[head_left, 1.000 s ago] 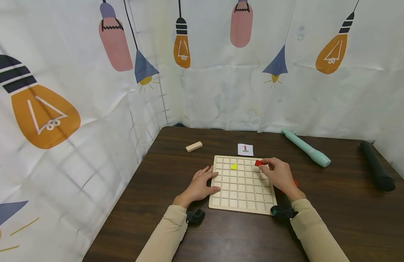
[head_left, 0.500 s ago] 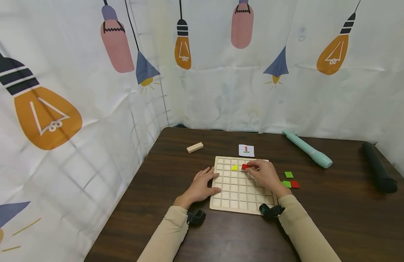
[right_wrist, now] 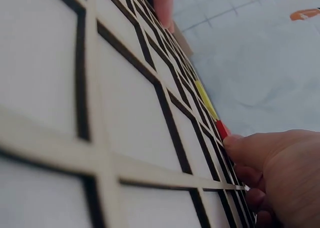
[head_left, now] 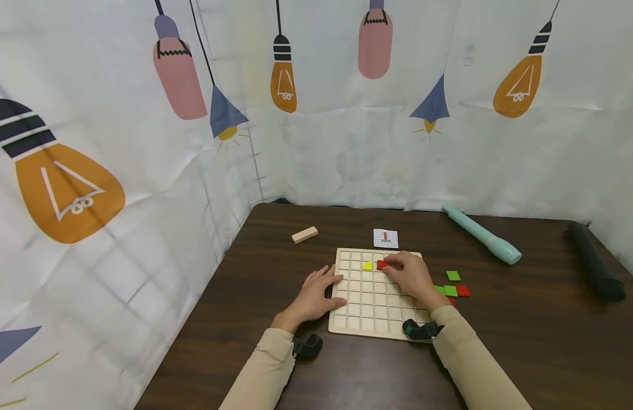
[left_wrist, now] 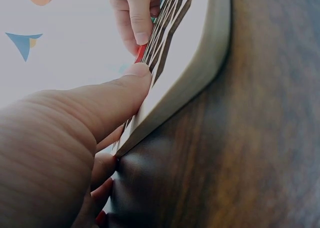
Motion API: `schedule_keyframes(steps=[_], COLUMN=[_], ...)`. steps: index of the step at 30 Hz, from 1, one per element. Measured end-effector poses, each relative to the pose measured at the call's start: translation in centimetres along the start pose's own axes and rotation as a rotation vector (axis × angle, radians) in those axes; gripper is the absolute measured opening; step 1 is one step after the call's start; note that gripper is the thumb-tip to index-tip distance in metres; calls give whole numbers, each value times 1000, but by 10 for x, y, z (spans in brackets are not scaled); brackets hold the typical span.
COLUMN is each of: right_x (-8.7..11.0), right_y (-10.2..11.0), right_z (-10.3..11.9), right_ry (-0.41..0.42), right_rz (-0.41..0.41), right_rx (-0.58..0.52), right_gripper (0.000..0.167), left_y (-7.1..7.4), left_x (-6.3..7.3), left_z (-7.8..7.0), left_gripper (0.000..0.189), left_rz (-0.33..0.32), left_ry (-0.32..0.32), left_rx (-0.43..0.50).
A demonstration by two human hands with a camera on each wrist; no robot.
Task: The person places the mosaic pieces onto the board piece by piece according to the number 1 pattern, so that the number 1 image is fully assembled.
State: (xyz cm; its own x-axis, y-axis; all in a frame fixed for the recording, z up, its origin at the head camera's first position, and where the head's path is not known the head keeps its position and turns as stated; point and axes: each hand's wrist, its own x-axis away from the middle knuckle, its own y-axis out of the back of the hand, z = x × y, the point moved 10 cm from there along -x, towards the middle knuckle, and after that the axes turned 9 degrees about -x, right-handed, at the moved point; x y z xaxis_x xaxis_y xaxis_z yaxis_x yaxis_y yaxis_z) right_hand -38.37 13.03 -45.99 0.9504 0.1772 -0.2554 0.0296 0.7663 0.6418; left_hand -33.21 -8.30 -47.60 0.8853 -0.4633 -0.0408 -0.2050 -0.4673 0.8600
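Observation:
A pale wooden grid board (head_left: 361,308) lies on the dark table. My left hand (head_left: 310,298) rests along its left edge, fingers spread. In the left wrist view the thumb (left_wrist: 117,95) lies on top of the board. Over the upper part of the grid, my right hand (head_left: 412,278) pinches a red square tile (head_left: 381,265) between thumb and fingers. The red tile sits at or just above a cell, right beside a yellow tile (head_left: 367,265). The right wrist view shows the yellow tile (right_wrist: 205,99) and red tile (right_wrist: 222,130) nearly end to end.
Several loose green tiles (head_left: 453,276) and red tiles (head_left: 462,291) lie right of the board, partly behind the right wrist. A small printed card (head_left: 385,238), a wooden block (head_left: 304,234), a mint-green tube (head_left: 482,234) and a black cylinder (head_left: 595,262) lie farther back.
My right hand has carried the red tile leftward from the board's upper right to beside the yellow tile, uncovering the loose tiles. The left hand keeps its place.

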Motion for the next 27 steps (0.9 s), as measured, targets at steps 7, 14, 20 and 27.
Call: schedule_keyframes(steps=[7,14,20,27], right_x=[4,1,1,1], right_y=[-2,-5,-7,-9], right_z=[-3,-1,1,2], right_ry=[-28,-18,-13,-25], right_rz=[-14,-12,12,10], right_rx=[6,2,8,25], right_gripper=[30,28,28,28], left_y=[-2,0,0,-1], left_x=[0,1,0,-1], left_z=[3,3,4,2], left_gripper=[63,63,63,63], left_rz=[9,-1,-4,-4], left_ry=[16,13,23,10], left_rx=[-18,-11,-23,-29])
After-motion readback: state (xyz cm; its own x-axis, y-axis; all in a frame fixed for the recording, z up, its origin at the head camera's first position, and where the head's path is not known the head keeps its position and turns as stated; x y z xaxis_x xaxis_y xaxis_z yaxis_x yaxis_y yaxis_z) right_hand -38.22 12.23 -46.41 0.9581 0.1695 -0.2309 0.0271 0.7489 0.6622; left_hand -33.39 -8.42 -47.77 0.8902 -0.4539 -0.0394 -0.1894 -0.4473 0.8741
